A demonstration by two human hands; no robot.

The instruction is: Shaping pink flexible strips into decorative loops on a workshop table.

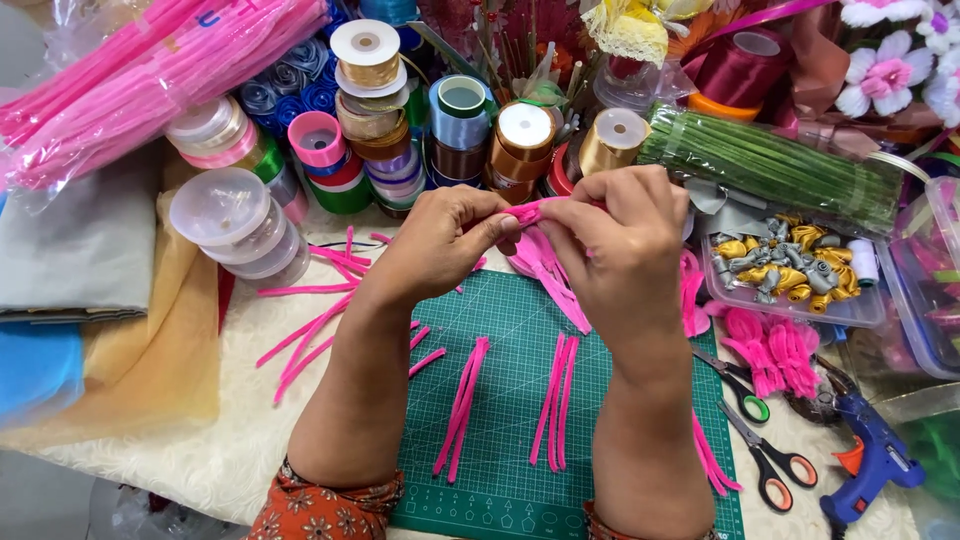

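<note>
Pink pipe cleaners [545, 250] above mat [505, 330]

Bare forearms, no rings or watch visible. Left orange-red patterned fabric sleeve [325, 505] with small floral print, ending near elbow. Right matching sleeve edge [600, 525] barely visible.

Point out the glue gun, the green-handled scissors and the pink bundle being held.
blue glue gun [872, 455], head view, on its body.
green-handled scissors [745, 402], head view, near its handle.
pink pipe-cleaner bundle [540, 210], head view, between both hands.
</note>
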